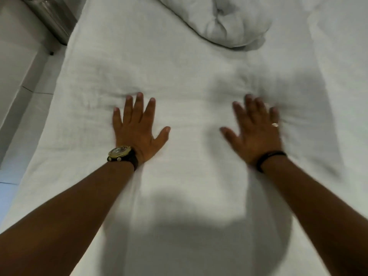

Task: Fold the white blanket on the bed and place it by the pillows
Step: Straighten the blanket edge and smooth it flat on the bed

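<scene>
The blanket point(179, 80) is spread flat across the bed, below the pillow point(229, 20). Left hand point(137, 128) and right hand point(256, 132) are pressed on it, fingers splayed, nothing gripped. Soft, light, limp cloth is expected; corners should be pinched.

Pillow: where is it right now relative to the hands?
In the head view the pillow lies at the top of the frame, right of centre, beyond both hands: left hand and right hand press flat on the white blanket.
</scene>
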Demonstrator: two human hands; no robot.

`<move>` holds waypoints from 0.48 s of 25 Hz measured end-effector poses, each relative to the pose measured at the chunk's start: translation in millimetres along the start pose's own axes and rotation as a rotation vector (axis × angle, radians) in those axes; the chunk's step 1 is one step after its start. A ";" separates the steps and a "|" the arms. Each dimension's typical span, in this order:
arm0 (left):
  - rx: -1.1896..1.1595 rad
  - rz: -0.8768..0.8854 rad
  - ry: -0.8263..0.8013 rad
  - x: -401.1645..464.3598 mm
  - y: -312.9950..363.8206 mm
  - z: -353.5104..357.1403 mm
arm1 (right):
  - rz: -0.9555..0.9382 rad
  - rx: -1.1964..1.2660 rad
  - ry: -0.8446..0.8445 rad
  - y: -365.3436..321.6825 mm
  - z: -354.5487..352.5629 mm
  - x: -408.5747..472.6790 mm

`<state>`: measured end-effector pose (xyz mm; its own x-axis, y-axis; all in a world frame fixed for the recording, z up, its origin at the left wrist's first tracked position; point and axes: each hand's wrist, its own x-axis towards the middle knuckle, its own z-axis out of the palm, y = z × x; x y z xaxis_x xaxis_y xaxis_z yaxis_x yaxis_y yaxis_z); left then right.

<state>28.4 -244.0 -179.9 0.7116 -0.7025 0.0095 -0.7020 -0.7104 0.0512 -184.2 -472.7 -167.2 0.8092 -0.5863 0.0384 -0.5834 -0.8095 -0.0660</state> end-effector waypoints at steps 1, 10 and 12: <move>-0.009 0.025 0.014 -0.6 -1.3 5.5 | 0.111 -0.034 -0.014 35.3 -4.5 7.9; -0.047 0.029 0.056 0.0 -3.5 17.2 | 0.152 0.137 -0.019 0.0 -28.2 -18.5; -0.045 0.039 0.072 4.0 -3.4 19.0 | -0.172 0.070 -0.050 -31.8 -14.3 -87.5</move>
<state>33.1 -245.2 -199.0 0.6855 -0.7232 0.0839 -0.7280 -0.6791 0.0943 -237.4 -396.1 -154.2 0.9000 -0.4359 0.0059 -0.4314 -0.8925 -0.1317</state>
